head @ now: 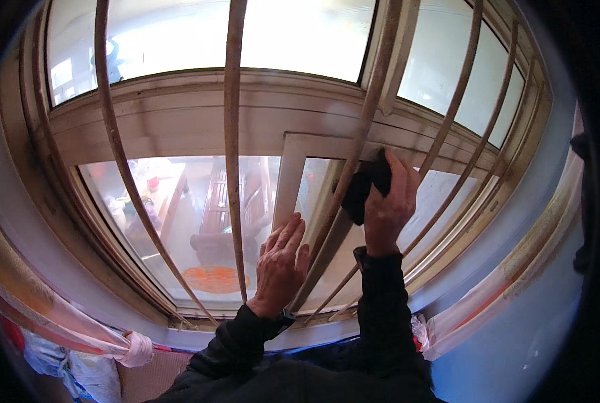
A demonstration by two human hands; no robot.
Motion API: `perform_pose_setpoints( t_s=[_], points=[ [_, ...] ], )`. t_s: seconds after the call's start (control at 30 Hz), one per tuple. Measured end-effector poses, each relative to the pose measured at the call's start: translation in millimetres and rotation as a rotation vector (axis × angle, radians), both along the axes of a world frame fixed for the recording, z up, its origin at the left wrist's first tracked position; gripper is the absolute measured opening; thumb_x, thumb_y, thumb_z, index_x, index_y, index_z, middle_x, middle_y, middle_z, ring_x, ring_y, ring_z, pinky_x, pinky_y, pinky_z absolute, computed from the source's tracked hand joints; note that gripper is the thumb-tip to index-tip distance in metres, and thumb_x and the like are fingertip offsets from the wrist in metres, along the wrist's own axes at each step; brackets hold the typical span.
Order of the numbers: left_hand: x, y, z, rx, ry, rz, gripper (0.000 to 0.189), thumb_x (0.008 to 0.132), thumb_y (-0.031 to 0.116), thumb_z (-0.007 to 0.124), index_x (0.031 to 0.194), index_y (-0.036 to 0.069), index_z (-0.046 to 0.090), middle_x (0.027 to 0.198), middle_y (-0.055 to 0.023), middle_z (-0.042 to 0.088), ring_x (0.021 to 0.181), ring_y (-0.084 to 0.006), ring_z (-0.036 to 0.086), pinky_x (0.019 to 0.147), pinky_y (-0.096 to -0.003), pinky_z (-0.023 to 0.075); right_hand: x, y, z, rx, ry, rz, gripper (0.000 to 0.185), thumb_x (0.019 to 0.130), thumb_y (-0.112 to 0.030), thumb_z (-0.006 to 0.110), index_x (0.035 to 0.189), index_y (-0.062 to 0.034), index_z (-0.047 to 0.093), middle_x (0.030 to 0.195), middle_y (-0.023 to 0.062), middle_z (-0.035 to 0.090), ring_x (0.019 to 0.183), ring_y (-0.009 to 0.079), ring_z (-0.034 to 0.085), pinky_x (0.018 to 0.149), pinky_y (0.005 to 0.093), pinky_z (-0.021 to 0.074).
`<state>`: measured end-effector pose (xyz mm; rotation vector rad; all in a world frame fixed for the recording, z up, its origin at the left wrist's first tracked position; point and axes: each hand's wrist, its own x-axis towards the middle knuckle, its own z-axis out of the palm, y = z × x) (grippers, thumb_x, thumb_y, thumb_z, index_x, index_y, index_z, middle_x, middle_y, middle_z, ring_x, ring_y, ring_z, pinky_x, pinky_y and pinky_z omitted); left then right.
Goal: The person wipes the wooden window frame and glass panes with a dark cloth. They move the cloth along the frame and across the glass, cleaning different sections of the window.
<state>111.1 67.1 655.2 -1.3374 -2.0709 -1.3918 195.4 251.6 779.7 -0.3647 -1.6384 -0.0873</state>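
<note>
My right hand (391, 209) grips a dark cloth (358, 196) and has it against the upper part of the sliding window sash (320, 146), between the metal bars. The cloth is bunched, and part of it passes behind a rusty bar (365, 116). Lower and to the left, my left hand (281, 267) holds nothing. Its fingers are stretched out along the sash's upright, thumb apart; whether the palm presses on the glass I cannot tell. Both wrists come out of black sleeves.
Rusty window bars (233, 116) cross the view in front of the panes. Pink curtains hang at both sides, the left one (138, 348) knotted. Through the lower glass (179, 242) show wooden furniture and an orange mat. White bags (96, 375) sit at the lower left.
</note>
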Motion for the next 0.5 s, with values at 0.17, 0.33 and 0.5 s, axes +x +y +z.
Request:
perform_pose_setpoints(
  t_s=[0.17, 0.33, 0.5],
  points=[
    [1.9, -1.5, -1.5, 0.018, 0.009, 0.021, 0.054, 0.105, 0.015, 0.068, 0.156, 0.002, 0.061, 0.168, -0.0161, 0.055, 0.150, -0.0393, 0.055, 0.126, -0.0498, 0.0412, 37.3, -14.2, -21.5, -0.245, 0.149, 0.270, 0.048, 0.090, 0.009, 0.080, 0.136, -0.0033, 0.072, 0.134, 0.0170, 0.070, 0.124, 0.0302, 0.071, 0.107, 0.0403, 0.0600],
    [13.5, -9.0, 7.2, 0.162, -0.081, -0.034, 0.048, 0.103, 0.006, 0.070, 0.151, 0.001, 0.066, 0.163, -0.0184, 0.060, 0.143, -0.0344, 0.064, 0.119, -0.0463, 0.0512, 66.1, -38.7, -32.5, -0.661, 0.355, 0.478, 0.040, 0.100, 0.005, 0.073, 0.139, -0.0008, 0.067, 0.133, 0.0147, 0.073, 0.119, 0.0240, 0.072, 0.107, 0.0366, 0.0596],
    [48.0, -21.4, 25.4, 0.289, -0.210, -0.321, 0.052, 0.098, 0.009, 0.082, 0.147, 0.000, 0.069, 0.139, -0.0212, 0.072, 0.120, -0.0282, 0.076, 0.102, -0.0413, 0.0621, 74.9, -61.7, -44.0, -0.963, 0.472, 0.776, 0.044, 0.102, -0.001, 0.068, 0.145, -0.0013, 0.062, 0.137, 0.0161, 0.069, 0.121, 0.0251, 0.070, 0.105, 0.0355, 0.0590]
  ],
)
